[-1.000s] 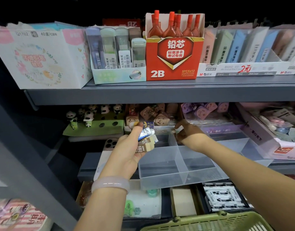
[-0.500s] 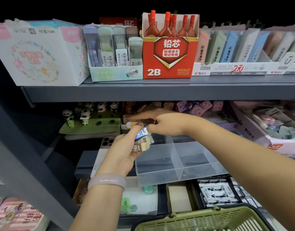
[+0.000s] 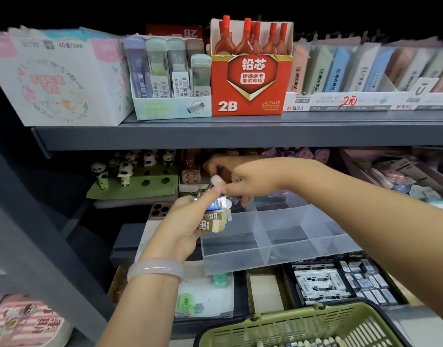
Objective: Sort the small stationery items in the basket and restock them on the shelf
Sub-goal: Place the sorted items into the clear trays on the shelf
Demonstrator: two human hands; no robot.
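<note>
Left hand [image 3: 175, 229], centre of frame, wears a pale bangle [image 3: 155, 269] at the wrist. Its fingers are curled around a small stack of erasers [image 3: 215, 214]: a blue-and-white sleeved one on top, brown-sleeved cream ones beneath.

Right hand [image 3: 243, 179] reaches in from the right, crossing above the left. Its fingers are bent, tips down at the top of the stack, near a small pale piece [image 3: 216, 180]. Whether they actually pinch anything I cannot tell.

Just right of and below the hands, a clear divided tray [image 3: 278, 246] sits on the middle shelf, its compartments bare.

Green basket [image 3: 303, 326] at bottom centre-right, small items inside, too blurred to name.

Upper shelf [image 3: 240, 134] across the frame carries a red 2B lead box [image 3: 250, 88] at top centre, a box of lead cases [image 3: 170, 78] to its left, a white floral carton [image 3: 58, 81] at upper left, and pastel lead packs [image 3: 365, 71] at upper right.

Panda figures on a green stand [image 3: 130, 176] sit left of the hands, middle shelf.
</note>
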